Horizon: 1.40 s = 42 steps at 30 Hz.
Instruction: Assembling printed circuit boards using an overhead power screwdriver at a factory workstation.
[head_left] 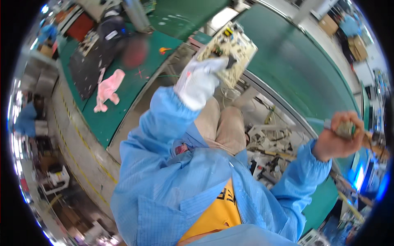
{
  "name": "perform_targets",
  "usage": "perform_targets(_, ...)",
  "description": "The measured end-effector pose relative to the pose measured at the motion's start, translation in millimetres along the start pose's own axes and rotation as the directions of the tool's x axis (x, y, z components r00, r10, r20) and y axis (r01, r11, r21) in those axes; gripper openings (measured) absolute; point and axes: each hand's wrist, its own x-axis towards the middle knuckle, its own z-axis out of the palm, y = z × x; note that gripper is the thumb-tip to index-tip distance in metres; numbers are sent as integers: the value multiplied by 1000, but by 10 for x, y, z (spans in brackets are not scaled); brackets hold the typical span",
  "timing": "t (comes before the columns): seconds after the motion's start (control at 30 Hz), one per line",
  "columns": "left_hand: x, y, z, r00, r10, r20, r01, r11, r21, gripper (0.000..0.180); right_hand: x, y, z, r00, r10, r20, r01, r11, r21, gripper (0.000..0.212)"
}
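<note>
My left hand (199,82), in a white glove, grips the near left side of a cream-coloured circuit board (242,51). Black, yellow and other small components stand on the board, which is held up tilted in front of me. A dark block-shaped part (232,61) sits by the gloved fingertips. On the far right my bare right hand (338,139) is raised, fingers curled around a small greenish-brown object (344,129). A pale, blurred tip points left from it; its kind I cannot make out. The right hand is well apart from the board.
A green table (135,92) at left bears a pink glove (108,90), a black mat (88,67) and an orange item (165,50). Another green work surface (287,61) lies right, with a metal edge. Below it, a bin of scrap parts (271,160) sits beside my legs.
</note>
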Motion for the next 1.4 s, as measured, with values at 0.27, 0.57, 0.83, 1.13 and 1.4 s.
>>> perform_targets(0.27, 982, -1609, -612, 745, -269, -611, 383, 922, 61, 56, -151, -172, -297, 999, -3, 37, 5, 998, -65, 30)
perform_targets(0.57, 1222, -2240, -873, 713, -505, -486, 697, 587, 413, 62, -201, -292, -310, 998, -17, -66, 7, 990, -141, 28)
perform_targets(0.83, 1501, -1437, 46, 874, -164, -457, 345, 872, 347, 58, -163, -471, -253, 988, 103, 112, -100, 994, -34, 40)
perform_targets(1.13, 1193, 458, 1735, 919, 247, 309, -327, 914, 241, 70, 56, -682, -752, 918, 287, 274, -361, 891, 276, 51)
perform_targets(1.4, 1010, 768, 2100, 868, 289, 403, -438, 829, 349, 68, 695, -482, -2349, 822, 523, -225, -507, 491, -709, 30)
